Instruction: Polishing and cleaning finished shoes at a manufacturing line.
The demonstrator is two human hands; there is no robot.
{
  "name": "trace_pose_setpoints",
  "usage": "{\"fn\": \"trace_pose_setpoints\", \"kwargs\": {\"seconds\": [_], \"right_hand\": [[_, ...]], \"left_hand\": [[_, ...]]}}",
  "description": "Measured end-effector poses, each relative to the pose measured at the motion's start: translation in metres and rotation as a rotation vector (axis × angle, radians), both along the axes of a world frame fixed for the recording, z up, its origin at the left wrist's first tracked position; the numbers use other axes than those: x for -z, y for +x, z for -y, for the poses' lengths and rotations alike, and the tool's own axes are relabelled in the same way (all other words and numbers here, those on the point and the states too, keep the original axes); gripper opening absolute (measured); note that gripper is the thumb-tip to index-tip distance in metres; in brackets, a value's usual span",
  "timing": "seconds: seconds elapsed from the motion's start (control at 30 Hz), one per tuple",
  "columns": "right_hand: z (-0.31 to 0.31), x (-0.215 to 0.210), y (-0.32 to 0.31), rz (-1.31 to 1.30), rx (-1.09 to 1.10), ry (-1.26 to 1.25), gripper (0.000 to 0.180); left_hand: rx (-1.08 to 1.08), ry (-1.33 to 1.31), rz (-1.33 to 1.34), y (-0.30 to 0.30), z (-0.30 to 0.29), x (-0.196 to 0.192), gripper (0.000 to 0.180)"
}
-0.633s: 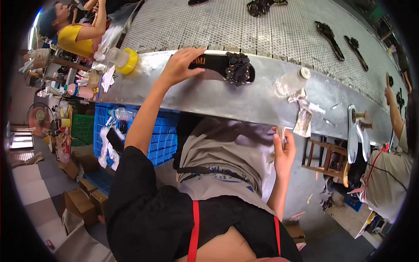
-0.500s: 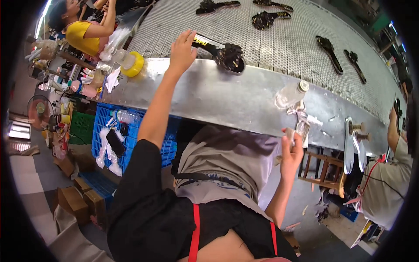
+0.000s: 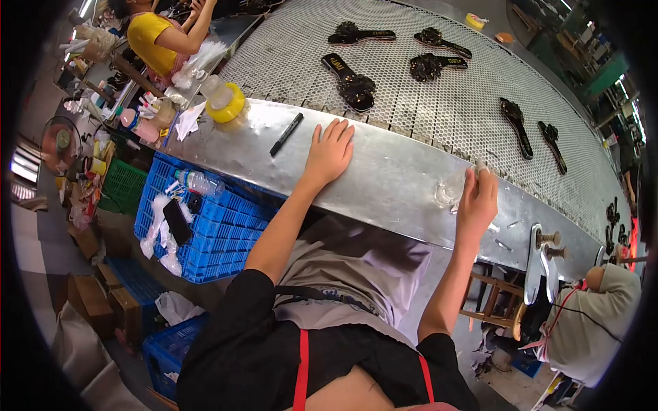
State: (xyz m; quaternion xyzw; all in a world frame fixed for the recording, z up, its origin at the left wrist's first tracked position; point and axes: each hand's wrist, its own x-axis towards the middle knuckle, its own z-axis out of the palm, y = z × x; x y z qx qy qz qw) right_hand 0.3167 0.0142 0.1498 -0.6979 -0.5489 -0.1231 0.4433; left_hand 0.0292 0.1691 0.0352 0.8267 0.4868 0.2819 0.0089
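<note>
My left hand (image 3: 330, 152) lies flat and open on the bare metal ledge (image 3: 397, 164), holding nothing. A black marker pen (image 3: 286, 135) rests to its left. Past the fingertips, a black slide sandal with a ruffled, sparkling strap (image 3: 356, 90) sits on the pale mesh belt (image 3: 397, 109). At the right, my right hand (image 3: 478, 198) is closed around the top of a clear bottle (image 3: 448, 190) on the ledge. The hand hides most of the bottle's neck, and a small greyish tip shows between thumb and fingers.
Several more black sandals (image 3: 439, 66) lie across the belt. A yellow-collared clear container (image 3: 226, 103) stands at the ledge's left. Metal shoe-shaped plates (image 3: 538, 264) are at the right. Blue crates (image 3: 223, 240) stand below left. One person (image 3: 154, 41) works far left, another (image 3: 582, 322) sits right.
My left hand has left the sandal and come down onto the ledge. The sandal now lies fully on the mesh. My right hand has risen from the ledge's front edge to the bottle.
</note>
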Motion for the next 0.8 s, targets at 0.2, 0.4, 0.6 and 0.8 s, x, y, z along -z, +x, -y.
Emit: {"fn": "trace_pose_setpoints", "kwargs": {"seconds": [0.2, 0.4, 0.6, 0.8], "right_hand": [[0.010, 0.031, -0.001, -0.020, 0.048, 0.076, 0.025], [0.006, 0.050, 0.049, -0.286, 0.058, 0.207, 0.025], [-0.002, 0.047, 0.108, -1.458, 0.281, 0.609, 0.027], [-0.003, 0.040, 0.092, -1.299, 0.214, 0.639, 0.026]], "left_hand": [[0.019, 0.011, -0.002, 0.003, 0.004, 0.001, 0.040], [0.006, 0.059, -0.048, 0.004, 0.003, -0.002, 0.038], [0.021, 0.057, -0.021, 0.000, 0.003, 0.001, 0.038], [-0.012, -0.011, -0.095, 0.013, 0.006, -0.012, 0.039]]}}
